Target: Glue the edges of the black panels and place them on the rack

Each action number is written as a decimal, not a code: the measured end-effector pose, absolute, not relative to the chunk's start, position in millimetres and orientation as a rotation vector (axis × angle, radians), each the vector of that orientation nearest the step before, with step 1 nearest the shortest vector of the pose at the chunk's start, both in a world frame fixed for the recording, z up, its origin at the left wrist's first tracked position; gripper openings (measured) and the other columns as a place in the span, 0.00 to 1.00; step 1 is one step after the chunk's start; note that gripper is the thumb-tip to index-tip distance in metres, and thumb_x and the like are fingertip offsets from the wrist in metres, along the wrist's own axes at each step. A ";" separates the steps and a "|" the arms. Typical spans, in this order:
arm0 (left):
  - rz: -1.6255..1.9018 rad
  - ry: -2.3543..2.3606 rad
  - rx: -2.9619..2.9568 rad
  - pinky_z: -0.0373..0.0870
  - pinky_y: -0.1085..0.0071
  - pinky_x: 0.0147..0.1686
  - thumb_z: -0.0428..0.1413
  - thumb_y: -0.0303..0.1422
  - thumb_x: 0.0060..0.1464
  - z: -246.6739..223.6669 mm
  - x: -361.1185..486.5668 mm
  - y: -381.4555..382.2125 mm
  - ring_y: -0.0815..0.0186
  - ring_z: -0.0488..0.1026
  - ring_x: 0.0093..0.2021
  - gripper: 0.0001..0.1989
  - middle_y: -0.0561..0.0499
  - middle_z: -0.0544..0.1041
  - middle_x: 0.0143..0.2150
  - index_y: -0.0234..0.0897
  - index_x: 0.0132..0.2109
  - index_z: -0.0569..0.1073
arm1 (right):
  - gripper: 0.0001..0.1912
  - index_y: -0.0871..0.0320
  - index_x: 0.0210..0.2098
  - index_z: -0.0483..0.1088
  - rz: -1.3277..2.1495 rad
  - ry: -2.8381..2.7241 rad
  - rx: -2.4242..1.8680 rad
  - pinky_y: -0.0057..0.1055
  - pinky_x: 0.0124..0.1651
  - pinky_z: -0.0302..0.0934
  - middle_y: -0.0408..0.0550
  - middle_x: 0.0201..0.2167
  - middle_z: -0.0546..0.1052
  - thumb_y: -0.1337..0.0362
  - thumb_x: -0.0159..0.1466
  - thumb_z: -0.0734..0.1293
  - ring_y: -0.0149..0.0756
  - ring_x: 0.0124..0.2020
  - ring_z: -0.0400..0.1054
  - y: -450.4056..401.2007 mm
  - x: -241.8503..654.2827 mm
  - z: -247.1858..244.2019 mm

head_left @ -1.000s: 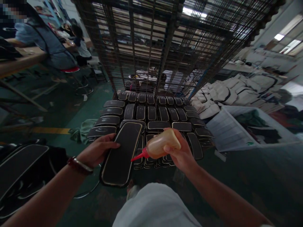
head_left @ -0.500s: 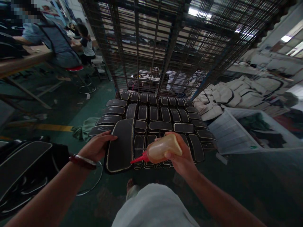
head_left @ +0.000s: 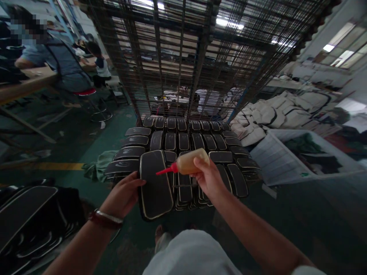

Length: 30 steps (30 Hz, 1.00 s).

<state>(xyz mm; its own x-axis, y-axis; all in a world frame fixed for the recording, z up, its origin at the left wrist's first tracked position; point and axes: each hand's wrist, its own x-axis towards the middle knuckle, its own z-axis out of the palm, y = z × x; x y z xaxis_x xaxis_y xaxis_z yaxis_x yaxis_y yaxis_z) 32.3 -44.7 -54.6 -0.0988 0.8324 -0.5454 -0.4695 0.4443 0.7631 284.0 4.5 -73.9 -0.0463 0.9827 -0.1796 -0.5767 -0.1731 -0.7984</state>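
Your left hand has its fingers gripping the left edge of the black panel, thumb on top, left of centre and near. The panel looks light and fairly stiff; hold it by that edge, off its face. To its right, the squeeze bottle seems soft and light, with its red nozzle over the panel. Your right hand has its fingers around the bottle's body, the best hold; no label shows. Farther off, the laid-out panels carry pale marks you can't read; at right, the white crate has an illegible green mark
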 end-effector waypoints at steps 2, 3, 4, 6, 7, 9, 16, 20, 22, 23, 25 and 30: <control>1.090 1.202 0.415 0.84 0.66 0.29 0.65 0.18 0.43 -55.8 39.9 -48.7 0.56 0.86 0.30 0.16 0.45 0.88 0.34 0.34 0.41 0.81 | 0.30 0.53 0.47 0.75 1.447 -0.770 -0.890 0.28 0.28 0.68 0.43 0.38 0.80 0.53 0.51 0.86 0.41 0.37 0.74 17.4 283.8 -70.8; 1.073 1.180 0.433 0.85 0.65 0.30 0.66 0.19 0.42 -56.8 42.7 -50.1 0.54 0.87 0.32 0.17 0.44 0.89 0.36 0.35 0.42 0.81 | 0.30 0.52 0.48 0.75 1.402 -0.836 -0.900 0.30 0.31 0.70 0.43 0.39 0.80 0.53 0.52 0.86 0.42 0.39 0.75 20.5 283.2 -71.1; 1.057 1.160 0.448 0.85 0.64 0.31 0.66 0.20 0.42 -57.7 44.7 -51.1 0.53 0.87 0.34 0.17 0.43 0.89 0.37 0.35 0.42 0.82 | 0.29 0.51 0.49 0.74 1.365 -0.896 -0.908 0.32 0.36 0.71 0.43 0.41 0.79 0.53 0.53 0.85 0.43 0.42 0.75 21.3 282.6 -72.5; 1.040 1.139 0.467 0.85 0.63 0.32 0.68 0.21 0.41 -59.3 46.0 -52.0 0.51 0.88 0.37 0.18 0.42 0.89 0.39 0.35 0.43 0.82 | 0.29 0.50 0.50 0.74 1.323 -0.988 -0.910 0.36 0.45 0.72 0.43 0.43 0.79 0.53 0.55 0.85 0.43 0.45 0.74 17.4 282.6 -76.8; 1.039 1.140 0.471 0.85 0.63 0.33 0.68 0.21 0.40 -59.6 45.4 -52.0 0.50 0.88 0.37 0.19 0.42 0.89 0.40 0.34 0.43 0.82 | 0.29 0.50 0.51 0.74 1.323 -1.021 -0.904 0.37 0.47 0.72 0.43 0.44 0.79 0.53 0.56 0.85 0.43 0.46 0.74 13.8 283.9 -78.7; 1.042 1.154 0.478 0.85 0.63 0.32 0.68 0.22 0.40 -59.2 42.0 -51.7 0.50 0.87 0.37 0.19 0.41 0.89 0.41 0.34 0.43 0.82 | 0.28 0.49 0.52 0.75 1.371 -1.093 -0.886 0.36 0.46 0.71 0.42 0.44 0.79 0.54 0.57 0.84 0.42 0.45 0.73 6.6 290.1 -79.8; 1.011 1.171 0.470 0.84 0.63 0.30 0.69 0.22 0.39 -53.2 31.5 -51.8 0.50 0.87 0.35 0.20 0.41 0.89 0.40 0.35 0.43 0.82 | 0.31 0.47 0.55 0.76 1.367 -1.284 -0.825 0.40 0.52 0.71 0.43 0.46 0.81 0.54 0.56 0.85 0.44 0.46 0.75 15.8 320.2 -60.0; 0.995 1.138 0.465 0.85 0.63 0.32 0.70 0.22 0.39 -54.5 34.4 -50.4 0.50 0.87 0.35 0.20 0.43 0.89 0.38 0.36 0.43 0.83 | 0.33 0.45 0.60 0.71 1.301 -1.286 -0.755 0.49 0.61 0.69 0.46 0.53 0.82 0.54 0.60 0.84 0.49 0.55 0.76 15.3 319.9 -57.7; 1.016 1.137 0.470 0.85 0.63 0.31 0.70 0.22 0.39 -56.6 34.4 -48.2 0.52 0.87 0.32 0.19 0.44 0.89 0.36 0.36 0.42 0.83 | 0.33 0.46 0.60 0.72 1.336 -1.270 -0.752 0.45 0.57 0.72 0.46 0.51 0.82 0.56 0.59 0.85 0.47 0.52 0.77 7.1 317.7 -62.6; 1.031 1.144 0.475 0.85 0.63 0.30 0.70 0.22 0.39 -58.1 33.7 -46.6 0.53 0.86 0.31 0.18 0.44 0.89 0.36 0.35 0.42 0.83 | 0.32 0.47 0.58 0.74 1.392 -1.239 -0.769 0.41 0.51 0.74 0.45 0.49 0.82 0.57 0.58 0.85 0.45 0.48 0.78 2.6 316.7 -66.5; 1.057 1.164 0.486 0.85 0.64 0.31 0.69 0.22 0.40 -63.0 30.7 -42.4 0.54 0.86 0.30 0.18 0.44 0.89 0.35 0.35 0.42 0.83 | 0.28 0.51 0.52 0.77 1.624 -1.102 -0.814 0.33 0.35 0.73 0.45 0.41 0.82 0.56 0.56 0.86 0.42 0.38 0.77 -3.9 315.8 -76.1; 1.138 1.253 0.506 0.85 0.66 0.35 0.71 0.21 0.37 -98.4 14.1 -28.3 0.52 0.87 0.37 0.20 0.45 0.89 0.37 0.36 0.42 0.82 | 0.25 0.57 0.46 0.78 1.924 -0.429 -0.753 0.25 0.26 0.71 0.52 0.44 0.84 0.54 0.56 0.86 0.43 0.41 0.79 2.6 343.1 -94.3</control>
<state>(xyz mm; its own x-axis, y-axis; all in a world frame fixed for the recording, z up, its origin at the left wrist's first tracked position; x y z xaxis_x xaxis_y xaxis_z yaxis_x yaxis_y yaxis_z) 14.1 -28.3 -98.4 -0.0971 0.8744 -0.4755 -0.3894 0.4063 0.8266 343.1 2.6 -94.3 -0.3204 0.8923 -0.3181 -0.6727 -0.4508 -0.5868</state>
